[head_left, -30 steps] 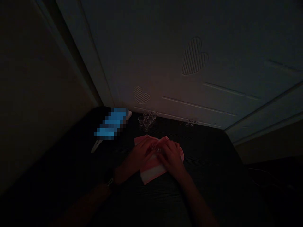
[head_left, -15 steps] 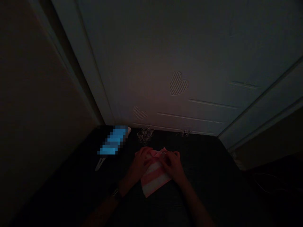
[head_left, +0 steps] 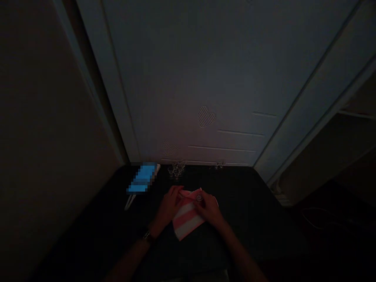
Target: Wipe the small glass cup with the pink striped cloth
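A pink-and-white striped cloth (head_left: 187,220) lies on the dark table between my hands. My right hand (head_left: 210,208) is closed around a small clear glass (head_left: 199,197) above the cloth's upper part, its round rim showing between thumb and fingers. At the cloth's left edge, my left hand (head_left: 170,203) has its fingers curled on the fabric, pinching it. The light is dim, so the fingertips are hard to make out.
Several small stemmed glasses (head_left: 176,170) stand together near the back edge. More small glassware (head_left: 219,165) sits farther right. A device with a lit blue screen (head_left: 142,178) leans at the left. Behind the dark table (head_left: 246,203) rises a pale panel (head_left: 188,86) with heart reliefs.
The camera view has shifted, so the table items appear a little smaller. The glass in my right hand now shows its round rim more plainly. Both hands stay at the cloth.
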The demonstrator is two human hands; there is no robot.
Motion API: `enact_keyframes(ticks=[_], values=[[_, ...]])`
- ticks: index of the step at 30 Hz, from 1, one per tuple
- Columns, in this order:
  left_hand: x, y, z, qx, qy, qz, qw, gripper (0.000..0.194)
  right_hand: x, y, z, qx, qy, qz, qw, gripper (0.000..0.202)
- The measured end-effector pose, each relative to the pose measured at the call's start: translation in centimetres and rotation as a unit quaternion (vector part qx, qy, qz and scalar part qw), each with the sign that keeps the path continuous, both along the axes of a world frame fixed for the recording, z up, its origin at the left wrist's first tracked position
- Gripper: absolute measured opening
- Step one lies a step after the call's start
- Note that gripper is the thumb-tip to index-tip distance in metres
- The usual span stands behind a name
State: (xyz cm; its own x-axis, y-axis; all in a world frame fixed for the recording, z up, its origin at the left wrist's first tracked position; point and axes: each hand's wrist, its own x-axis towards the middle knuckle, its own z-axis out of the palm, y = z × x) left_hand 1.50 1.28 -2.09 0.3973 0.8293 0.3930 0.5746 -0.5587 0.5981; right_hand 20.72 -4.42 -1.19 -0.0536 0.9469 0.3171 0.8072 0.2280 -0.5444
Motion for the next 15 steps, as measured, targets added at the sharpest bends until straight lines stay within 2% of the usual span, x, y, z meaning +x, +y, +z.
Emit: enact_keyframes(ticks=[8, 15], values=[[-0.3, -0.7, 0.3, -0.005, 0.001, -0.008, 1.000, 0.034, -0.6, -0.9, 0.4, 0.001, -0.008, -0.015, 1.000, 0.037], [-0.5, -1.3, 0.2, -0.029, -0.012, -0.002, 1.000, 0.031, -0.9, -0.7, -0.1, 0.006, -0.009, -0.039, 0.999, 0.038]])
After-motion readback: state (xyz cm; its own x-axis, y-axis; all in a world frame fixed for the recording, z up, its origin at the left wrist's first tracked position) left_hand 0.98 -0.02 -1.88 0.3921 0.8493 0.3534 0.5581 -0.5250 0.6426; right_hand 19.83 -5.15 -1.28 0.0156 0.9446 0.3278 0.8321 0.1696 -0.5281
